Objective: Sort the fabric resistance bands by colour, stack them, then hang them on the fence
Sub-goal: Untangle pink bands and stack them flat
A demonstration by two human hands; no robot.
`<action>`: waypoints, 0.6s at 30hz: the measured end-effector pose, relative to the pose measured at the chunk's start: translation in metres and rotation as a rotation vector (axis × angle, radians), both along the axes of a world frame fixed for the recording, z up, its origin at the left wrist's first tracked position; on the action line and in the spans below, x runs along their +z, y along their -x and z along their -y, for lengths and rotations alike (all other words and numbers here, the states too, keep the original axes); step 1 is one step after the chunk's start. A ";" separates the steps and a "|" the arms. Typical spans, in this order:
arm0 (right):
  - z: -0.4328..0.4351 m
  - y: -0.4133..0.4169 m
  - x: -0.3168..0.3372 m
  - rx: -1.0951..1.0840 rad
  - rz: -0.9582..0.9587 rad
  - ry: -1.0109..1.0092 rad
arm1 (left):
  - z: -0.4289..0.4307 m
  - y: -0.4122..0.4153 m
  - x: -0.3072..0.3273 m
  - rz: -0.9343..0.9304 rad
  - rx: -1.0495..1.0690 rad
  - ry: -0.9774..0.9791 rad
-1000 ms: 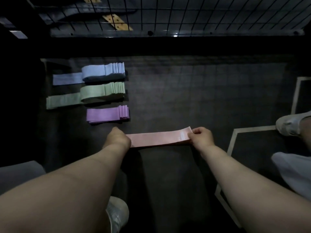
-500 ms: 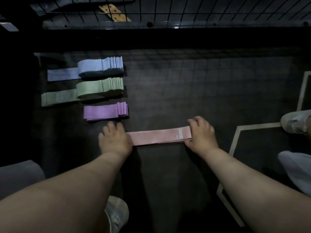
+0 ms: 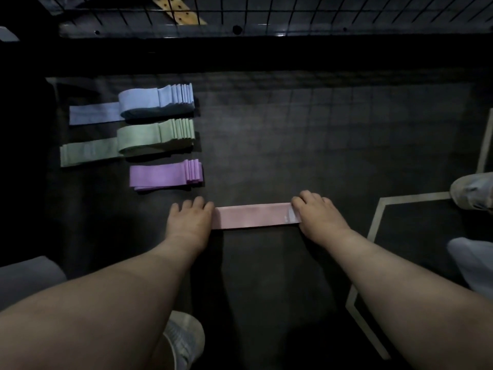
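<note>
Dim floor mat (image 3: 293,145). Upper left of frame: three sorted piles in a column, blue stack (image 3: 156,102) highest, green stack (image 3: 154,136) below it, purple stack (image 3: 165,174) lowest. Centre: left hand (image 3: 190,220) lies flat, fingers straight, pressing the left end of the pink band (image 3: 253,216), which lies flat on the mat. Right hand (image 3: 317,214) presses its right end, fingers likewise extended, gripping nothing. Wire fence (image 3: 293,12) along top edge.
</note>
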State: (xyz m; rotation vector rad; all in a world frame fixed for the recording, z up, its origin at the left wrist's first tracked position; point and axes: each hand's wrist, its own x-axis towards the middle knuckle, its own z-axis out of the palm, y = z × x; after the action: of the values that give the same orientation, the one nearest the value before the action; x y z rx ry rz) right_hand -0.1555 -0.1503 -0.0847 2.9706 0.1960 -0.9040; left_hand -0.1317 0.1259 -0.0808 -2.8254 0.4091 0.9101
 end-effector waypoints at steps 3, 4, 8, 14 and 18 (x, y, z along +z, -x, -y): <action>0.002 0.004 0.001 -0.033 -0.054 -0.038 | -0.002 0.000 0.000 -0.043 0.062 0.016; 0.002 0.006 0.002 -0.120 -0.054 -0.069 | -0.002 0.000 0.000 -0.053 0.116 0.031; -0.002 0.007 0.004 -0.815 0.026 -0.255 | 0.000 0.001 0.007 -0.014 0.586 0.071; 0.002 0.011 0.000 -0.973 -0.084 -0.359 | 0.002 -0.003 0.003 -0.054 1.268 0.192; 0.005 0.012 0.002 -1.029 -0.018 -0.380 | -0.001 0.000 -0.007 -0.055 1.348 0.229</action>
State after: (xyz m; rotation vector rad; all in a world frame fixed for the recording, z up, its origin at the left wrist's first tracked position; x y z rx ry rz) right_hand -0.1671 -0.1549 -0.0827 3.3315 -1.4208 -0.9923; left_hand -0.1317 0.1268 -0.0881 -3.0273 -1.6602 1.0772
